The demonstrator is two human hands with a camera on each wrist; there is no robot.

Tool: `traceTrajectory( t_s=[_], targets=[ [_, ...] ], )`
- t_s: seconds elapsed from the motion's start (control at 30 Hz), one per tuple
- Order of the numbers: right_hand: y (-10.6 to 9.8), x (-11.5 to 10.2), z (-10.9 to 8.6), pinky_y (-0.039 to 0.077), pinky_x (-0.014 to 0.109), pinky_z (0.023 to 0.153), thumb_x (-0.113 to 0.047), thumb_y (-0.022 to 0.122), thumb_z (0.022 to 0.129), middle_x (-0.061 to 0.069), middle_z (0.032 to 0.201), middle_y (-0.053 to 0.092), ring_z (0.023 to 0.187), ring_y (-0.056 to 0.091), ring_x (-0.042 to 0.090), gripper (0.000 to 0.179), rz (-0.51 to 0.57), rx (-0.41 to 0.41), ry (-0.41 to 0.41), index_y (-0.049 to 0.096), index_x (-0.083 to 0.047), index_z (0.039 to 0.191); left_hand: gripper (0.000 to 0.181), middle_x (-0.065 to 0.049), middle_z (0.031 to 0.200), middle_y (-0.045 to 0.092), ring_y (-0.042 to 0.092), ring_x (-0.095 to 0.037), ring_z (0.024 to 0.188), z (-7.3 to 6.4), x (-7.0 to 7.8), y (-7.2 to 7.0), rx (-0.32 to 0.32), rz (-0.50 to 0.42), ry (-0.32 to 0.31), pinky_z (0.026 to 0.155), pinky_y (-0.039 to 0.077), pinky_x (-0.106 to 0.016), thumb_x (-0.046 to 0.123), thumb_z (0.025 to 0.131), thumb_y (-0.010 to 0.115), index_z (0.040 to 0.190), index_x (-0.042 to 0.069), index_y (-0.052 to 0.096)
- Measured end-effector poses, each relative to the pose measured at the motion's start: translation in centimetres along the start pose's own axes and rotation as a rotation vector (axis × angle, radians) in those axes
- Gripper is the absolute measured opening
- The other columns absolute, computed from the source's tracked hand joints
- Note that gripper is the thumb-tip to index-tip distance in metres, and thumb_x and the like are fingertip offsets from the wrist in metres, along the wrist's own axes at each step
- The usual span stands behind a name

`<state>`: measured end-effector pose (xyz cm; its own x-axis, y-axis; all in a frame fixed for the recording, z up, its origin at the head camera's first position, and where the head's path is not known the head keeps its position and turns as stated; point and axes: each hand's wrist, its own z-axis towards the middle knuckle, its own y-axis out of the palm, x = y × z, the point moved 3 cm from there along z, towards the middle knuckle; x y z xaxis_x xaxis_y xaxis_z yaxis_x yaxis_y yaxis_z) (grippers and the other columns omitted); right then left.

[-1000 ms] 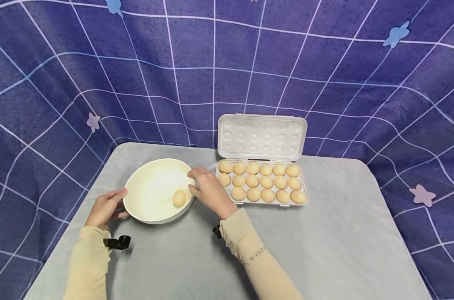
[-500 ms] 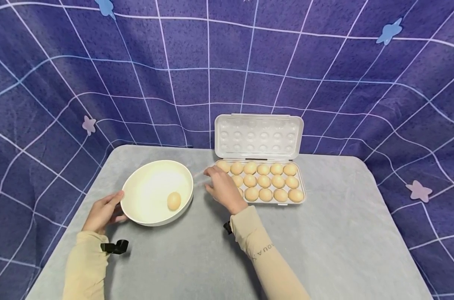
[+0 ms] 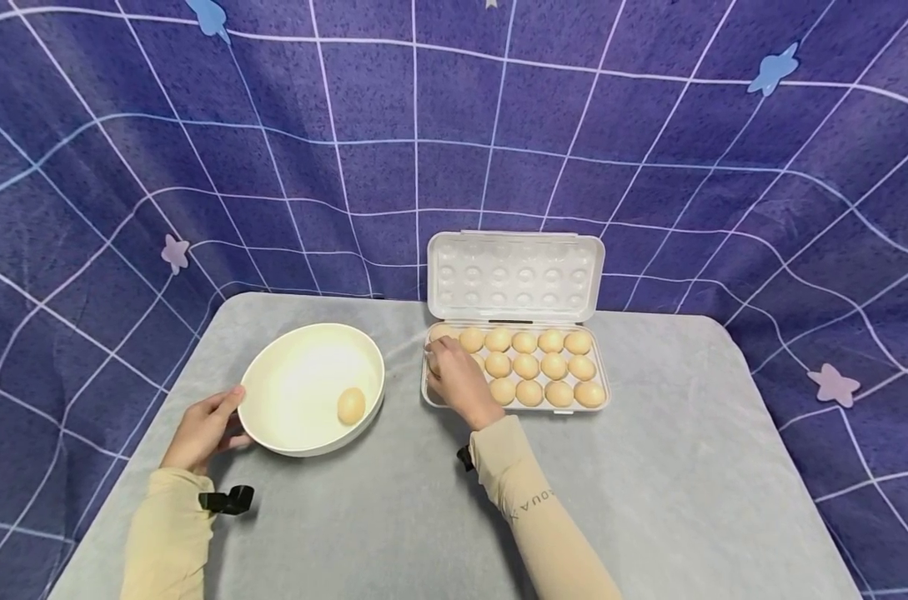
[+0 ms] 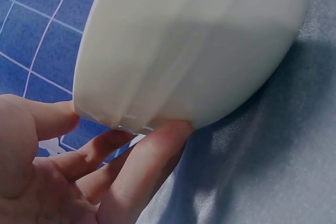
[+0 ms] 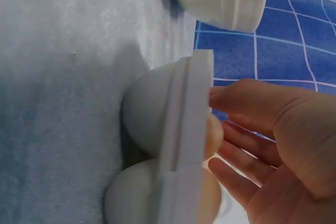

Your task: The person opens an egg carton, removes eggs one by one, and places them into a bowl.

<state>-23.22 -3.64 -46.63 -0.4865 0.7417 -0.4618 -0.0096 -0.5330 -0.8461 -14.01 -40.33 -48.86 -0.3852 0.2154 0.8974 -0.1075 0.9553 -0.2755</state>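
Note:
My left hand (image 3: 202,429) holds the left side of a white bowl (image 3: 292,383), thumb at the rim and fingers against the outer wall (image 4: 184,51). One brown egg (image 3: 351,406) lies inside, toward the bowl's right side. My right hand (image 3: 461,383) is over the left end of an open egg carton (image 3: 607,390) with several eggs in rows. In the right wrist view its loosely bent fingers are close to an egg (image 5: 212,136) in the carton, the thumb by the carton's edge. Whether they touch the egg is unclear. The hand hides part of the left column.
The carton's clear lid (image 3: 515,271) stands raised at the back. A grey tabletop (image 3: 686,467) carries everything, with a strip of it between bowl and carton. Behind hangs a dark blue curtain (image 3: 454,183) with grid lines and stars.
My right hand has moved right, from the bowl's right rim to the left end of the carton. The left hand stays on the bowl, and the egg stays in it.

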Motion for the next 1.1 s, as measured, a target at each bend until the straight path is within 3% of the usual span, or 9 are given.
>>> traceTrajectory(
  t_s=[0.17,0.43,0.77,1.1],
  targets=[
    [0.4,0.7,-0.2,0.057,0.039,0.09,0.003,0.073,0.08,0.013,0.117,0.063,0.108,0.062,0.028,0.035,0.003,-0.018,0.008,0.067,-0.001,0.114,0.08,0.014,0.086,0.062,0.064,0.004,0.077,-0.1,-0.1,0.1,0.002,0.009,-0.005,0.069,0.063,-0.029,0.047,0.103,0.046,0.148,-0.016,0.025],
    [0.5,1.5,-0.2,0.056,0.038,0.091,0.013,0.071,0.075,0.012,0.113,0.063,0.105,0.059,0.029,0.039,-0.013,0.044,-0.009,0.068,-0.002,0.111,0.081,0.014,0.083,0.062,0.065,0.002,0.076,-0.2,0.0,0.2,0.002,0.008,0.002,0.069,0.063,-0.029,0.049,0.103,0.045,0.148,-0.016,0.026],
    [0.5,1.9,-0.3,0.058,0.039,0.081,0.009,0.072,0.077,0.013,0.107,0.062,0.096,0.061,0.031,0.035,-0.038,0.074,-0.002,0.069,-0.002,0.11,0.081,0.016,0.084,0.061,0.065,0.002,0.077,-0.2,0.2,0.2,-0.005,-0.009,0.009,0.07,0.063,-0.03,0.048,0.103,0.047,0.147,-0.016,0.026],
    [0.4,1.9,-0.3,0.056,0.036,0.087,-0.002,0.08,0.081,0.013,0.107,0.065,0.101,0.062,0.028,0.032,-0.016,0.089,0.018,0.068,-0.001,0.111,0.08,0.015,0.085,0.061,0.064,0.002,0.077,-0.3,0.3,0.2,-0.002,0.007,0.002,0.07,0.063,-0.03,0.048,0.103,0.046,0.148,-0.016,0.026]
  ],
)
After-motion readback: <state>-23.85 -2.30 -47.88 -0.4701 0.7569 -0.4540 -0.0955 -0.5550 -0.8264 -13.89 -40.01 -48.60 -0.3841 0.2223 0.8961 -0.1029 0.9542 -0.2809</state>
